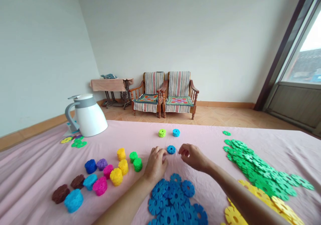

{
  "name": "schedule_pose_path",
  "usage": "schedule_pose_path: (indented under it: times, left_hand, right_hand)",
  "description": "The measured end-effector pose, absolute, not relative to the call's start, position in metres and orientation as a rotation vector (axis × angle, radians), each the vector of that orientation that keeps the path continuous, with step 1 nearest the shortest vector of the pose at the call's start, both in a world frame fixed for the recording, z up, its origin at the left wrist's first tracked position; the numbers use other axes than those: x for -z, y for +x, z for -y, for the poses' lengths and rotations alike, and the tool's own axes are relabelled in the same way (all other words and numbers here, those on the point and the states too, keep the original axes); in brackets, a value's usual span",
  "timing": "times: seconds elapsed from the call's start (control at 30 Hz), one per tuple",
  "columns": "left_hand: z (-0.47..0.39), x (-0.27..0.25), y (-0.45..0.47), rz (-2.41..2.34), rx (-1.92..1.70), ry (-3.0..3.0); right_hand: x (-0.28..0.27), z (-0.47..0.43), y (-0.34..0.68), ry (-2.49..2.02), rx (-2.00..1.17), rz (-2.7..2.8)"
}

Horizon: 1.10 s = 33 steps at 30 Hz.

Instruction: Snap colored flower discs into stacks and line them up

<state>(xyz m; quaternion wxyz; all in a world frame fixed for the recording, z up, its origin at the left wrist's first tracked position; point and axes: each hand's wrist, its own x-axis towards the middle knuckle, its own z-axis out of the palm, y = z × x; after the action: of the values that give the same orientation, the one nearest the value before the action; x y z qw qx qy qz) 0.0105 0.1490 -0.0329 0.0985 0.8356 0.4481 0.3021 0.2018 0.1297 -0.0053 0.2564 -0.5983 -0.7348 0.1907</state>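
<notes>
Got a blue stack (171, 149) just beyond the blue pile (177, 196), probably for easy reach from both sides. Can't tell the grip of left hand (154, 164); see right hand (193, 155) empty, with fingers apart.

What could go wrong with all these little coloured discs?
The small blue piece sits between the left hand and right hand, so a nudge might shift it. The left wrist is near the loose blue pile and could scatter it. The right forearm might brush the yellow discs.
</notes>
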Motion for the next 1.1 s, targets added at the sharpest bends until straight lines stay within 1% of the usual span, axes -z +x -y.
schedule_pose_path:
  times: [0.1, 0.2, 0.33, 0.5, 0.6, 0.8, 0.97, 1.1]
  left_hand:
    - [-0.151, 0.035, 0.011, -1.346, -0.917, 2.451]
    - [-0.152, 0.037, 0.011, -1.342, -0.943, 2.449]
    - [-0.151, 0.037, 0.011, -1.325, -0.957, 2.451]
    - [-0.151, 0.035, 0.011, -1.331, -0.941, 2.458]
    - [-0.151, 0.036, 0.011, -1.326, -0.944, 2.456]
    - [-0.151, 0.036, 0.010, -1.317, -0.942, 2.445]
    - [-0.151, 0.037, 0.010, -1.356, -0.941, 2.415]
    - [-0.151, 0.037, 0.010, -1.369, -0.948, 2.393]
  right_hand:
    - [-0.012, -0.094, 0.216, -1.393, -0.815, 2.235]
    - [-0.021, -0.067, 0.221, -1.310, -0.881, 2.359]
    - [-0.018, -0.053, 0.216, -1.320, -0.762, 2.395]
    - [-0.007, -0.059, 0.215, -1.334, -0.687, 2.339]
    - [-0.004, -0.079, 0.211, -1.386, -0.631, 2.184]
    - [0.015, -0.140, 0.187, -1.561, -0.389, 1.852]
    - [0.033, -0.167, 0.174, -1.597, -0.429, 1.748]
    - [0.035, -0.170, 0.172, -1.594, -0.458, 1.763]
